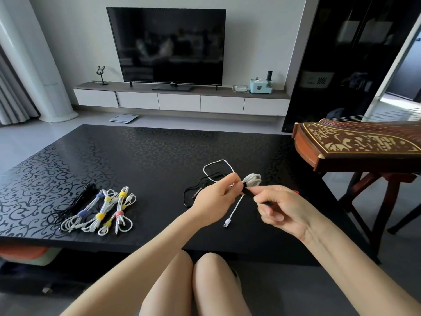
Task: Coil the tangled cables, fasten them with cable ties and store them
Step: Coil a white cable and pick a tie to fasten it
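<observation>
A coiled white cable [251, 180] hangs above the black table [145, 156], pinched by my left hand [216, 199]. Its loose tail drops to a USB plug [226, 224] on the table. My right hand [282, 210] pulls a black cable tie [247, 192] wrapped around the coil. Behind my hands lie a loose white cable loop [216, 166] and a loose black cable [193, 192]. At the table's left sit several coiled white cables [102, 213] bound with yellow, blue and pink ties, and a bundled black cable [77, 201].
A wooden zither [355, 144] on a stand juts in at the right, close to the table's edge. A TV [167, 45] on a low cabinet stands beyond the table. My knees [189, 281] are under the near edge.
</observation>
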